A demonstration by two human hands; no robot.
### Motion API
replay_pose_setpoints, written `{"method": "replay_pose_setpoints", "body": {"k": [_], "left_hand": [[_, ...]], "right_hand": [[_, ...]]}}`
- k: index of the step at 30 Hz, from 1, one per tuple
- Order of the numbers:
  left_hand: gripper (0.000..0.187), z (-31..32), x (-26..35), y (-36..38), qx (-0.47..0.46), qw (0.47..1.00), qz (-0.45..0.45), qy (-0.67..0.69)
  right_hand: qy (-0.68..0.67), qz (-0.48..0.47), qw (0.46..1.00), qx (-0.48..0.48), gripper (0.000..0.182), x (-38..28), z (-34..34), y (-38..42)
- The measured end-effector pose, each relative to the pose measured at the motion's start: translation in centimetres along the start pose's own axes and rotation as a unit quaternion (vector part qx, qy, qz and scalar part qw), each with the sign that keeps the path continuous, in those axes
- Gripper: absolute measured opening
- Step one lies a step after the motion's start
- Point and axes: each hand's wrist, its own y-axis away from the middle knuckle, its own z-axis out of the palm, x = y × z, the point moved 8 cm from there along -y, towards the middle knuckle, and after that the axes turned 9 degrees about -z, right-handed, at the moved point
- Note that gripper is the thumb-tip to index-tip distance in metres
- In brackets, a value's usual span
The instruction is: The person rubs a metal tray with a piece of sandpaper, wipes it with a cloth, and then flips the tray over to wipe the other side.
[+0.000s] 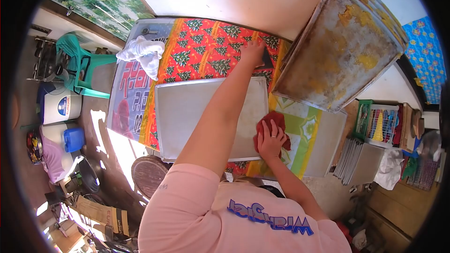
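A pale rectangular baking tray [206, 112] lies on the table in front of me. My right hand [272, 143] presses a crumpled red cloth [280, 121] at the tray's right edge, its fingers bent over the fabric. Across the tray stretches my left arm. Beyond the far edge, my left hand [253, 52] is at a flat black object [267, 61], fingers curled. What kind of object it is, I cannot make out. To the right leans a stack of large baking trays [340, 47], the front one covered with yellow-brown residue.
A white cloth [141, 54] lies at the table's left end. The Christmas-tree tablecloth [197, 47] covers its middle. A green plastic chair [86, 65] and a round stool [149, 174] stand to the left. On the right are a rack with baskets [382, 122] and several upright thin trays [348, 161].
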Motion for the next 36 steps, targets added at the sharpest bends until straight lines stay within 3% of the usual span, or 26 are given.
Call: {"method": "replay_pose_setpoints", "body": {"k": [3,6,9,12,15,17,19,21,23,26,30,36], "left_hand": [[0.102,0.6,0.4,-1.2,-0.048,0.998,-0.014,-0.048],[0.089,0.8,-1.3,-2.0,-0.066,0.994,-0.092,0.008],[0.062,1.6,-3.6,-3.5,-0.093,0.979,-0.075,0.164],[0.034,-2.2,-4.7,-0.1,-0.001,0.974,-0.038,0.222],[0.019,-6.1,-5.3,6.7,0.184,0.951,0.049,0.242],[0.012,-6.0,-5.4,12.3,0.147,0.951,0.016,0.271],[0.023,-3.9,-5.0,17.7,0.01,0.984,-0.062,0.165],[0.034,-2.1,-3.9,23.3,0.016,0.983,0.018,0.183],[0.043,1.1,-3.3,28.2,0.097,0.983,0.128,0.087],[0.048,4.0,-2.1,33.9,0.053,0.986,0.151,-0.045],[0.048,6.3,-1.6,35.9,0.056,0.982,0.162,-0.073],[0.044,6.2,-1.0,31.2,0.089,0.978,0.134,-0.132]], "right_hand": [[0.001,-0.001,1.0,-0.001,0.046,-0.1,-0.2,-0.1],[0.006,-0.005,1.0,0.003,0.047,-0.1,-0.2,-0.2],[0.012,-0.007,1.0,0.012,0.048,-0.1,-0.3,-0.2],[0.017,-0.009,0.999,0.026,0.049,-0.1,-0.2,0.0],[0.006,-0.002,1.0,0.02,0.047,-0.4,-0.3,-0.2],[0.003,-0.004,1.0,0.018,0.047,-0.9,-0.3,-0.6],[0.01,-0.009,0.999,0.029,0.048,-1.6,0.1,-1.5],[-0.011,-0.008,0.999,0.047,0.047,-1.7,0.3,-1.9],[-0.037,-0.005,0.998,0.055,0.047,-1.3,0.4,-2.1],[-0.05,0.008,0.997,0.054,0.049,-0.3,-0.2,-1.2],[-0.036,-0.002,0.998,0.051,0.053,-0.1,-0.2,0.0],[-0.019,-0.02,0.999,0.033,0.055,-0.2,0.1,-0.3]]}}
